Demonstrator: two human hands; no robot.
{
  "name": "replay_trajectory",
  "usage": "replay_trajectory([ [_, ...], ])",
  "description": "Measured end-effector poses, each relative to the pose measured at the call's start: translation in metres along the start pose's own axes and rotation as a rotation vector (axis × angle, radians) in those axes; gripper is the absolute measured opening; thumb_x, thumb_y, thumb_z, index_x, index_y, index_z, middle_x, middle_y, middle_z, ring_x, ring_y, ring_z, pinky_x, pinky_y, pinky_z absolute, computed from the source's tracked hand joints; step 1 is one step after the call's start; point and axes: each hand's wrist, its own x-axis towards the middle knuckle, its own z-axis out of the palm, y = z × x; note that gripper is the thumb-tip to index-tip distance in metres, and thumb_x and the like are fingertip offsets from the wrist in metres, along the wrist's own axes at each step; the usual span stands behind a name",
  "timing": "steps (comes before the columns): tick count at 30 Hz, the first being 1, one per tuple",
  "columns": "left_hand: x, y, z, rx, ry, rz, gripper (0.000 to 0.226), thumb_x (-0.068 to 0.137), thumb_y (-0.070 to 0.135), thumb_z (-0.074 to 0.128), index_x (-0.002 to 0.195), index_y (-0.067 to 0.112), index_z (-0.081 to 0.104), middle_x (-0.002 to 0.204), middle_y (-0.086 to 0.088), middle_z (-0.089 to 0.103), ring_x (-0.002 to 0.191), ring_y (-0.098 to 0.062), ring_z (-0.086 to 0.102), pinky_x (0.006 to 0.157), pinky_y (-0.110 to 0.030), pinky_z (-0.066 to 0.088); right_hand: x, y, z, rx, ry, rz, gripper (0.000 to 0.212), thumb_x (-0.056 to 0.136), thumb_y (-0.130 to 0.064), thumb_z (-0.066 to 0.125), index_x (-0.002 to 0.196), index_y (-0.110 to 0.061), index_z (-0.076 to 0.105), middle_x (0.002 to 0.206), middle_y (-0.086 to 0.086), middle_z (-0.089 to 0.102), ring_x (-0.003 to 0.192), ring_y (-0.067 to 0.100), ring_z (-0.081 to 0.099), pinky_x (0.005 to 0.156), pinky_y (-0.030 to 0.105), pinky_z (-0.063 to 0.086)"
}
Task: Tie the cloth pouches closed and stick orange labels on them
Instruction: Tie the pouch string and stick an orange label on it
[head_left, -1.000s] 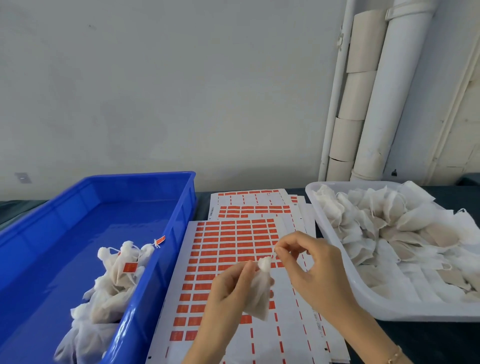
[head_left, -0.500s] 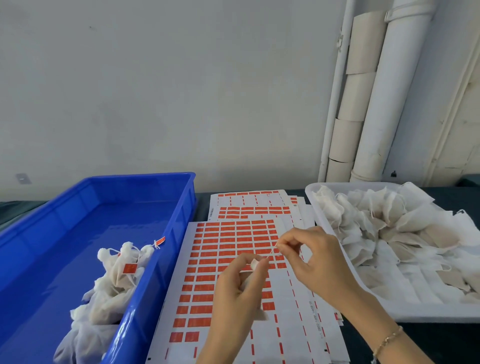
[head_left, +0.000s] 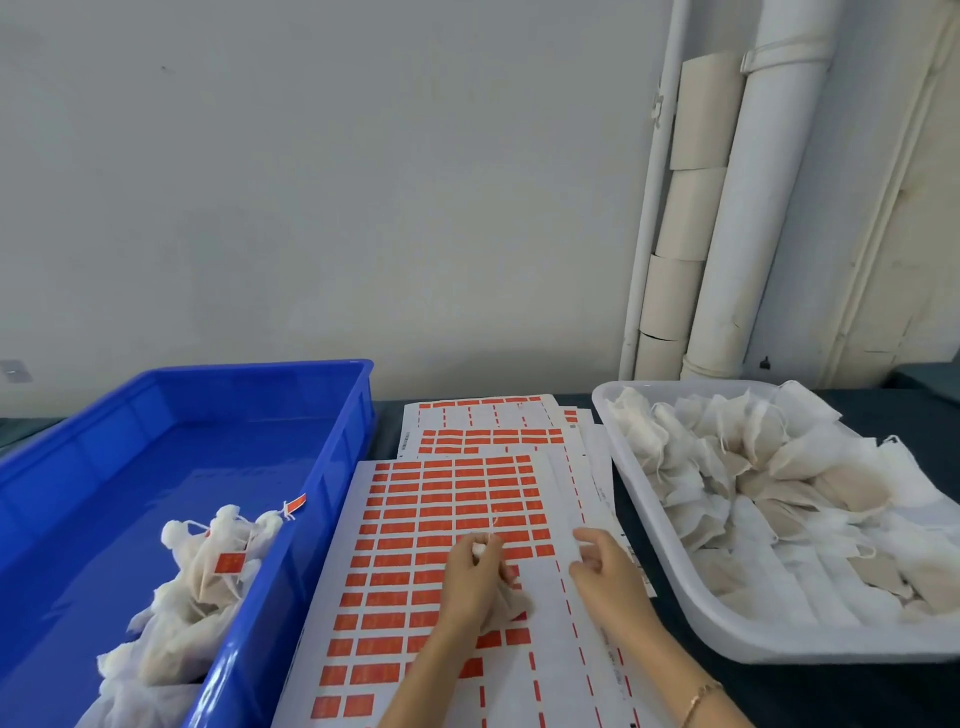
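Left hand (head_left: 470, 582) is gripping a cloth pouch (head_left: 511, 605), fingers curling round its neck, holding it just over the orange label sheet (head_left: 415, 519) on the bench (head_left: 831, 696). Right hand (head_left: 608, 577) is resting beside it on the sheet, apart from the left, fingers loosely curling; can't tell if it's pinching a label. Labelled pouches (head_left: 208, 571) are lying in the blue crate (head_left: 332, 431) on the left, unlabelled pouches (head_left: 753, 483) are filling the white tray (head_left: 727, 639) on the right.
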Motion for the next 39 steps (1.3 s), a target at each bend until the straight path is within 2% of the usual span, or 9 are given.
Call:
replay_trajectory([
  [4,0.0,-0.009,0.006,0.06,0.021,0.083,0.01,0.098,0.032,0.049,0.094,0.026,0.056,0.082,0.007,0.063,0.066,-0.009,0.058,0.05,-0.01,0.044,0.01,-0.007,-0.007,0.211,0.064,0.087,0.031,0.089,-0.016,0.065,0.113,-0.025,0.049,0.104,-0.002,0.065,0.079,0.013,0.067,0.063,0.027,0.054],
  [8,-0.003,-0.015,0.012,0.143,0.026,0.199,0.005,0.091,0.03,0.061,0.088,0.027,0.063,0.087,0.017,0.063,0.082,-0.008,0.062,0.057,-0.008,0.045,0.017,-0.013,-0.008,0.241,-0.123,0.143,0.015,0.09,-0.023,0.064,0.101,-0.013,0.067,0.09,0.005,0.074,0.085,0.029,0.071,0.088,0.048,0.055],
  [14,0.007,-0.012,0.01,0.23,-0.063,0.353,0.015,0.086,0.026,0.07,0.093,0.039,0.069,0.104,0.027,0.06,0.096,0.003,0.056,0.074,-0.009,0.05,0.016,0.003,-0.001,0.281,-0.144,0.062,0.022,0.096,-0.027,0.056,0.1,-0.008,0.066,0.082,0.011,0.071,0.068,0.023,0.067,0.064,0.028,0.052],
  [16,0.011,-0.01,0.011,0.257,-0.095,0.395,0.02,0.084,0.027,0.072,0.102,0.037,0.07,0.109,0.027,0.059,0.096,0.004,0.057,0.082,-0.017,0.054,0.017,0.006,-0.003,0.321,-0.151,0.086,0.025,0.098,-0.026,0.052,0.102,-0.004,0.065,0.085,0.016,0.068,0.068,0.023,0.065,0.064,0.027,0.05],
  [19,0.016,-0.008,0.012,0.319,-0.131,0.438,0.029,0.083,0.03,0.072,0.112,0.03,0.069,0.114,0.022,0.062,0.095,0.004,0.059,0.075,-0.006,0.049,0.017,0.005,-0.006,0.404,-0.178,0.09,0.025,0.099,-0.022,0.048,0.106,-0.003,0.064,0.089,0.018,0.067,0.073,0.028,0.066,0.066,0.033,0.054],
  [22,0.02,-0.011,0.014,0.363,-0.163,0.45,0.03,0.084,0.032,0.07,0.115,0.029,0.068,0.118,0.016,0.064,0.103,-0.004,0.062,0.078,-0.008,0.049,0.019,0.007,-0.008,0.391,-0.169,0.109,0.026,0.099,-0.019,0.048,0.11,0.001,0.06,0.105,0.029,0.064,0.095,0.047,0.062,0.089,0.05,0.051],
  [24,0.021,-0.014,0.015,0.39,-0.158,0.457,0.029,0.085,0.032,0.069,0.114,0.028,0.069,0.118,0.015,0.065,0.103,-0.005,0.063,0.082,-0.011,0.051,0.018,0.008,-0.009,0.402,-0.188,0.109,0.029,0.099,-0.019,0.047,0.111,0.005,0.059,0.106,0.032,0.062,0.092,0.046,0.059,0.093,0.05,0.047],
  [31,0.02,-0.019,0.016,0.48,-0.124,0.555,0.027,0.089,0.03,0.064,0.115,0.024,0.068,0.116,0.012,0.067,0.106,-0.007,0.063,0.093,-0.021,0.051,0.02,0.014,-0.007,0.422,-0.186,0.108,0.024,0.097,-0.024,0.053,0.1,-0.001,0.06,0.093,0.025,0.063,0.082,0.037,0.06,0.085,0.045,0.05],
  [39,0.019,-0.02,0.014,0.56,-0.126,0.677,0.025,0.092,0.027,0.059,0.114,0.021,0.069,0.108,0.009,0.07,0.094,-0.006,0.066,0.086,-0.021,0.054,0.021,0.016,-0.006,0.364,-0.197,0.089,0.034,0.096,-0.031,0.052,0.098,0.002,0.06,0.083,0.015,0.061,0.074,0.029,0.058,0.071,0.034,0.046],
])
